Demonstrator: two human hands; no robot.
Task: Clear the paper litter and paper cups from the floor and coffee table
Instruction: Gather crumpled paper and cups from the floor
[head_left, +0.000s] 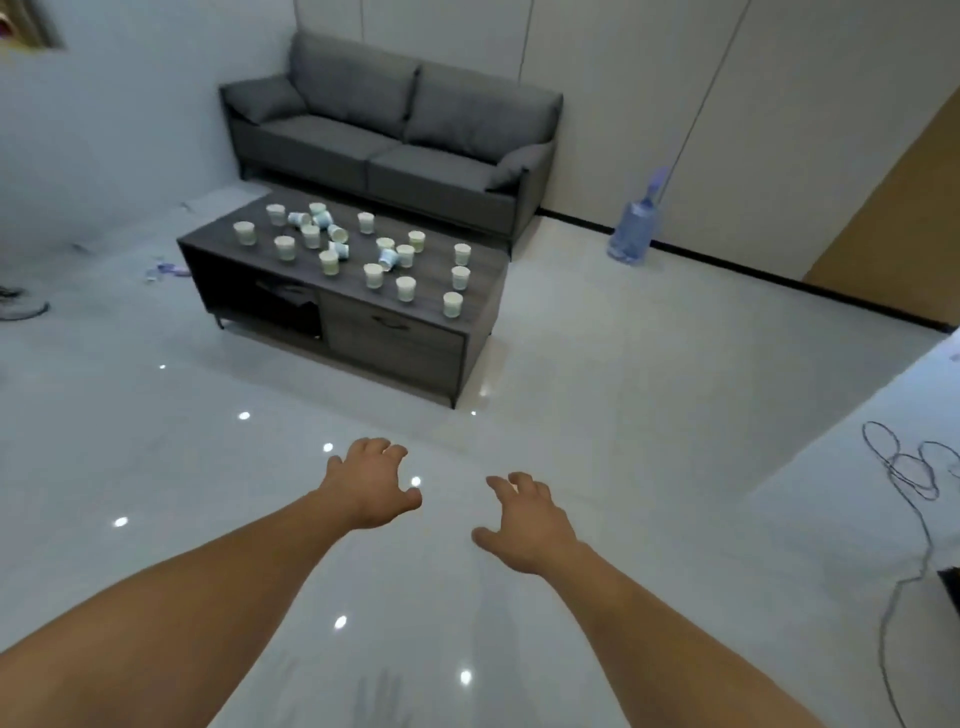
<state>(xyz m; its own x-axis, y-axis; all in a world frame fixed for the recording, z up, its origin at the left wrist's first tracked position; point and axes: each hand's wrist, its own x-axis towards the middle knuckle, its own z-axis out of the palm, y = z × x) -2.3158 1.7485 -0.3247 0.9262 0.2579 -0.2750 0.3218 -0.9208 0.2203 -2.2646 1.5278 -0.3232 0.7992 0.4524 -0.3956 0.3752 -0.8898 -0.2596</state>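
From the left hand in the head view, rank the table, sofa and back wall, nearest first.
1. The table, ahead of the left hand.
2. The sofa, behind the table.
3. The wall, behind the sofa.

Glossy floor (597, 395); matt wood-grain coffee table (395, 343); cloth sofa (384, 130).

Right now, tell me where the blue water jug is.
Head view, upper right: the water jug stands on the floor by the wall, right of the sofa.
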